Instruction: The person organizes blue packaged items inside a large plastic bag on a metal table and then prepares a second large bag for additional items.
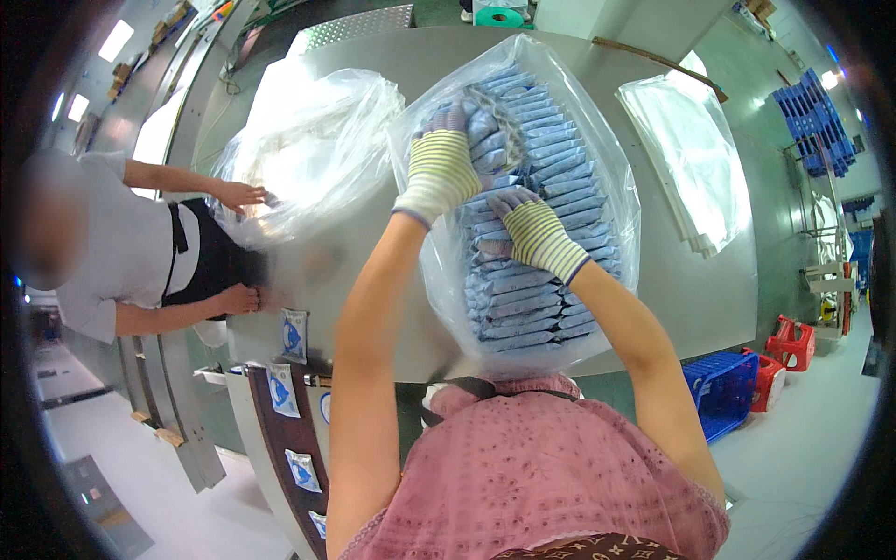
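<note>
A large clear plastic bag lies open on the metal table, packed with rows of small blue-and-white packets. My left hand, in a yellow-and-white striped glove with purple fingers, reaches into the bag's left side. Its fingers and thumb curve round several packets that lean out of line near the upper left. In the middle of the rows, my right hand in a matching glove grips packets between its thumb and fingers. The packets partly hide the fingertips of both hands.
Another filled clear bag lies left, beside a co-worker whose hand is near it. Flat clear bags are stacked right. Single packets ride a dark conveyor belt lower left. A blue crate and red stools stand right.
</note>
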`<action>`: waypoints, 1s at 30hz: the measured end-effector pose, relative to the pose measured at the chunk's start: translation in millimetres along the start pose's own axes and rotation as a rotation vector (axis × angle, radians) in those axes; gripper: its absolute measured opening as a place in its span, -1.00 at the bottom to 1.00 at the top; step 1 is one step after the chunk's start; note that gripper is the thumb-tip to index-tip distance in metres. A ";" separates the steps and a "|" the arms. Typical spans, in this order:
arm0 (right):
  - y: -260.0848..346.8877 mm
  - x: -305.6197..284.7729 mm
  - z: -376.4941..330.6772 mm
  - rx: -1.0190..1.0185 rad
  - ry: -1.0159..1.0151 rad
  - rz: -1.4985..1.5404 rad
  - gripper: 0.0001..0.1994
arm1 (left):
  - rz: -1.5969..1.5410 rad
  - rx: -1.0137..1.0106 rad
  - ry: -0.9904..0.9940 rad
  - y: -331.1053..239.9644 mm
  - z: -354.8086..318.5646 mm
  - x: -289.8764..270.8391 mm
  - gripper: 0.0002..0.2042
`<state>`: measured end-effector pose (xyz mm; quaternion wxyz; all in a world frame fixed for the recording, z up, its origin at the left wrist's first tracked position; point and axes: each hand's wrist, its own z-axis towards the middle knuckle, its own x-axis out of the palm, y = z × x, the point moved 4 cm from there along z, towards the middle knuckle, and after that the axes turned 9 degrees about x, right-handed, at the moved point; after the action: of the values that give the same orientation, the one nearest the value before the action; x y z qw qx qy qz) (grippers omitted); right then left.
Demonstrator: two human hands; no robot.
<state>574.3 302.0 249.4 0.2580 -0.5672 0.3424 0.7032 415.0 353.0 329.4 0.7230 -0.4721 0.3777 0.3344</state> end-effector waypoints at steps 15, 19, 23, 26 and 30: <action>-54.1 10.7 93.0 0.101 0.181 -0.202 -0.16 | -0.994 -0.436 -0.278 95.7 -44.8 139.7 -0.51; -46.9 20.8 75.9 0.048 0.082 -0.246 -0.11 | -1.106 -0.538 -0.572 64.2 -43.5 162.0 -0.50; -36.6 16.4 81.0 0.104 0.176 -0.263 -0.11 | -1.182 -0.705 -0.513 77.4 -39.8 155.5 -0.46; -30.4 15.0 86.2 0.122 0.141 -0.237 -0.16 | -1.256 -0.876 -0.474 98.6 -38.1 137.2 -0.43; -25.9 21.4 86.2 0.088 -0.038 -0.070 -0.33 | -0.860 -0.349 -0.470 94.4 -56.9 76.7 -0.47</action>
<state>535.5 384.6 234.1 0.3134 -0.5535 0.3481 0.6886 360.3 340.7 207.4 0.7708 -0.6103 -0.0845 0.1620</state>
